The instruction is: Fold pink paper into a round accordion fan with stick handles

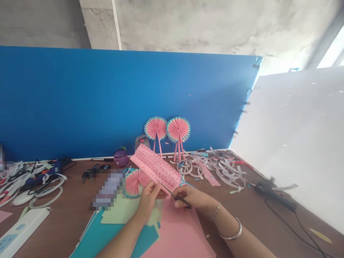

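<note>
A strip of pink paper [158,165] with rows of small red marks is held up over the table, slanting down to the right. My left hand [150,197] pinches its lower edge. In my right hand [189,196] are dark-handled scissors [185,201], their blades at the paper's lower edge near my left fingertips. Below lie plain pink sheets [181,229], pale green paper [120,211] and teal paper [94,233]. Partly behind the strip and my left hand rests a pleated pink paper fan [133,184] with a teal rim.
Two round pink fans [178,129] on sticks lean against the blue panel [107,104]. Curled paper strips [228,173] heap at the right, beside a black glue gun [276,195] with a cable. A purple pot [120,157] stands behind; a white power strip [25,231] lies front left.
</note>
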A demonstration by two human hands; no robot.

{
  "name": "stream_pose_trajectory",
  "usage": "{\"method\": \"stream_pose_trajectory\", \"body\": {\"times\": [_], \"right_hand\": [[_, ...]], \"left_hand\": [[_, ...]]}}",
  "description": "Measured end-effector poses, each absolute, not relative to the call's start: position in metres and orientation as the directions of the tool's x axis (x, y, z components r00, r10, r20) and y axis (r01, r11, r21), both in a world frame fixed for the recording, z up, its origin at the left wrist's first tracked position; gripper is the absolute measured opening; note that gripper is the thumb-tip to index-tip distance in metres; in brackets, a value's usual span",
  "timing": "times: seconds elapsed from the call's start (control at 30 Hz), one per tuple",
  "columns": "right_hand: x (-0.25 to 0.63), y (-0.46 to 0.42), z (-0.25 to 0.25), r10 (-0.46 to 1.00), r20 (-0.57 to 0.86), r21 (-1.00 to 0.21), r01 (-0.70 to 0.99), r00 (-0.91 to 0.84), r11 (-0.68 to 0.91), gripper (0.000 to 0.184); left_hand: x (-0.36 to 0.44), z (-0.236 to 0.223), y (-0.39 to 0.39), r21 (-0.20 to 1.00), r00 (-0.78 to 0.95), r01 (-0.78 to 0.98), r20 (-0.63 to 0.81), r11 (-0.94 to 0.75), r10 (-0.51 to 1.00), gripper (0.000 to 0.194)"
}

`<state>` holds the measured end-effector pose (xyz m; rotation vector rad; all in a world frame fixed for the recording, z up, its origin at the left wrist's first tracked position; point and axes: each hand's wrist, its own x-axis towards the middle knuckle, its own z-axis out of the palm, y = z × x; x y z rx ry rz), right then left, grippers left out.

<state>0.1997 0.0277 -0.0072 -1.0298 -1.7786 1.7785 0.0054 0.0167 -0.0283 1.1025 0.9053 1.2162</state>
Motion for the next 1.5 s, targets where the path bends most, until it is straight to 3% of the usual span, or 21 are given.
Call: {"method": "stream_pose_trajectory", "body": {"times": [0.8, 1.17, 1.5], "right_hand": [[0.2002, 0.0306, -0.0126, 0.746, -0.174, -0.982, 0.17, -0.643, -0.083, 0.039], [0.2034, 0.0326, -0.012, 0.759, -0.194, -0.976, 0.201, -0.621, -0.085, 0.036], [0.2027, 0.0317, -0.0144, 0.765, -0.23, -0.969, 0.216, -0.602, -0.122, 0.04]], "left_hand": [[0.0061, -0.0244, 0.015, 0.971, 0.165, -0.235, 0.004, 0.036, 0.986, 0.039], [0.0002, -0.0254, 0.0199, 0.953, -0.086, -0.284, 0.081, -0.102, 0.993, 0.035], [-0.0003, -0.0234, 0.0183, 0.964, -0.067, -0.242, 0.097, -0.11, 0.993, 0.03]]}}
